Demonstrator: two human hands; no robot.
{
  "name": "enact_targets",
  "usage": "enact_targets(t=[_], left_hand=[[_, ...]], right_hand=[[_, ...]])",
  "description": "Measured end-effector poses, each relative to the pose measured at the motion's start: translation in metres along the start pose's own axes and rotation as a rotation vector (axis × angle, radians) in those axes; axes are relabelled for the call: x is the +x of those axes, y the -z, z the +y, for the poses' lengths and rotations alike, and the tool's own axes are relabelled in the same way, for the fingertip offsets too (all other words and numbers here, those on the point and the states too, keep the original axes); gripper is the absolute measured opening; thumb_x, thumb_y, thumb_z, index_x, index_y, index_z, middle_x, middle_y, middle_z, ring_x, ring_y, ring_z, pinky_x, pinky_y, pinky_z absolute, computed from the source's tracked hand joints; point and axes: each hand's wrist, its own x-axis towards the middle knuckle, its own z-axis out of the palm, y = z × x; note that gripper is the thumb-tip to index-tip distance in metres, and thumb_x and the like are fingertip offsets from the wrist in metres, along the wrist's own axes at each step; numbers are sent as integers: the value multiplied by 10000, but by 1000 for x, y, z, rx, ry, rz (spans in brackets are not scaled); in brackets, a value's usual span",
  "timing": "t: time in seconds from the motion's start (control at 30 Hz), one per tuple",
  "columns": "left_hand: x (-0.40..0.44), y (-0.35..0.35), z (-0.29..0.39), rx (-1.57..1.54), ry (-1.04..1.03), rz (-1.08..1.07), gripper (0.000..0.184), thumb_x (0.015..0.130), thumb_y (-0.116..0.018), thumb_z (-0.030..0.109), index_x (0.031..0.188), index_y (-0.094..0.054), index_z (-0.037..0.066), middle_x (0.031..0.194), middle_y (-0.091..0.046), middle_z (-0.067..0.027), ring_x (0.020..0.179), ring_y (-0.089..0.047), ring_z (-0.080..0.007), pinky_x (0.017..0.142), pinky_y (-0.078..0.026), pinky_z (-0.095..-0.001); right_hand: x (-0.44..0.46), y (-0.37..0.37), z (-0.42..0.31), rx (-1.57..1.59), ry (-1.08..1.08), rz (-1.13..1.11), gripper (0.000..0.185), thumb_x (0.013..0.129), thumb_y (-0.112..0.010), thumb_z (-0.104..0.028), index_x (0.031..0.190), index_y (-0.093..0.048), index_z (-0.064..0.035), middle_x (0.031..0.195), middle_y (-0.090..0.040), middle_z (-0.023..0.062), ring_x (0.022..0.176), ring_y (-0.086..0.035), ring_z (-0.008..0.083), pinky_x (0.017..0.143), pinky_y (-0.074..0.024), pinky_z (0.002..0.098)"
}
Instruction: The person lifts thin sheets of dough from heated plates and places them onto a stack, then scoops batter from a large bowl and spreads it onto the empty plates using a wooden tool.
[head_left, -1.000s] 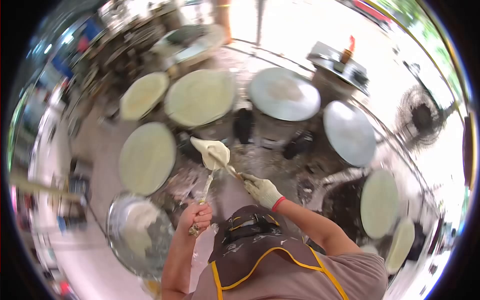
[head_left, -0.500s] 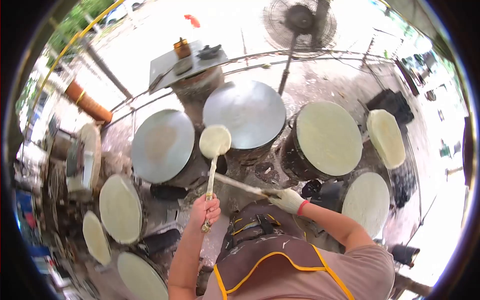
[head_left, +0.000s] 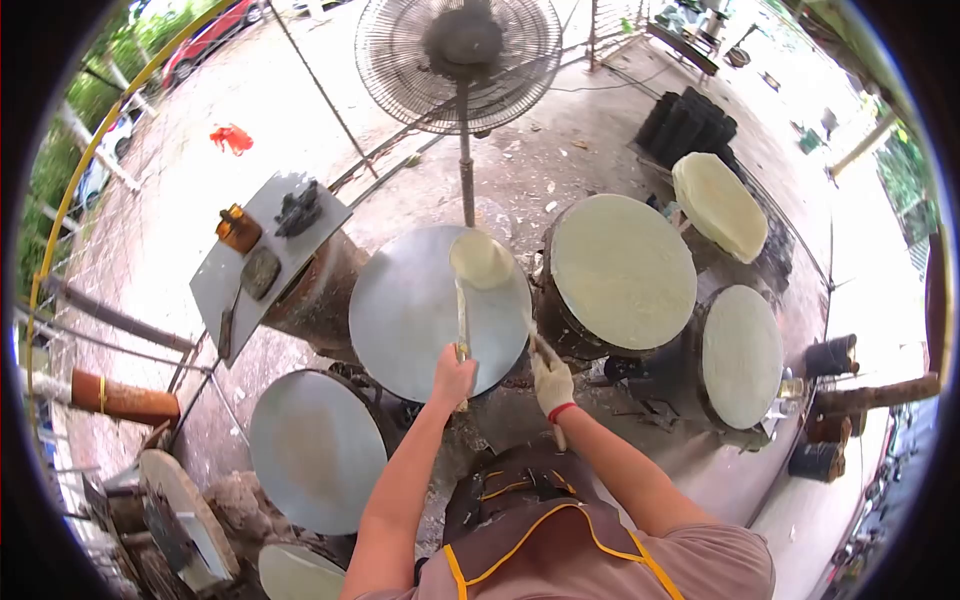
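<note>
My left hand (head_left: 455,376), bare, is wrapped round the handle of a ladle (head_left: 481,261) whose bowl is full of pale batter. That bowl is over the far right part of a round grey griddle (head_left: 415,310); whether it touches cannot be told. A wooden stick (head_left: 558,434) is gripped in my right hand (head_left: 552,382), which wears a white glove with a red cuff. The hand is at the griddle's right edge, and the stick's far end is blurred. To the right, another griddle is covered by a pale round batter sheet (head_left: 623,272).
A standing fan (head_left: 463,60) is behind the middle griddle. At the left are a second grey griddle (head_left: 318,450) and a board (head_left: 222,280) holding a jar and stone. An oblong pale slab (head_left: 720,207) and another batter-covered griddle (head_left: 742,356) are at the right.
The camera view has turned right. My left hand has brought the ladle over the middle griddle. My right hand has swung the stick from pointing left to pointing forward.
</note>
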Motion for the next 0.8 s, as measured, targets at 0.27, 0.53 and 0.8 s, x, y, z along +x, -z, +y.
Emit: enact_targets(t=[0.27, 0.53, 0.8], left_hand=[[33, 52, 12, 496, -94, 114, 226, 813, -453, 106, 1020, -415, 22, 829, -580, -304, 803, -549, -485, 696, -418, -542], [32, 105, 18, 661, -67, 163, 206, 833, -434, 74, 1019, -467, -8, 839, -601, -272, 815, -578, -450, 721, -451, -503], [21, 147, -5, 765, -55, 275, 252, 843, -477, 119, 1077, -474, 24, 953, -574, -224, 831, -598, -410, 709, -474, -480]], right_hand=[[8, -34, -63, 202, -332, -130, 341, 862, -527, -301, 1178, -591, -188, 979, -646, 167, 918, -629, 288, 799, -468, 337], [6, -62, -96, 182, -424, -183, 428, 871, -569, -282, 1228, -539, -47, 878, -665, 90, 694, -603, 169, 646, -483, 264], [13, -97, -70, 9, -119, -55, 337, 867, -563, -246, 1141, -605, -53, 724, -620, 27, 553, -560, 138, 513, -448, 270]])
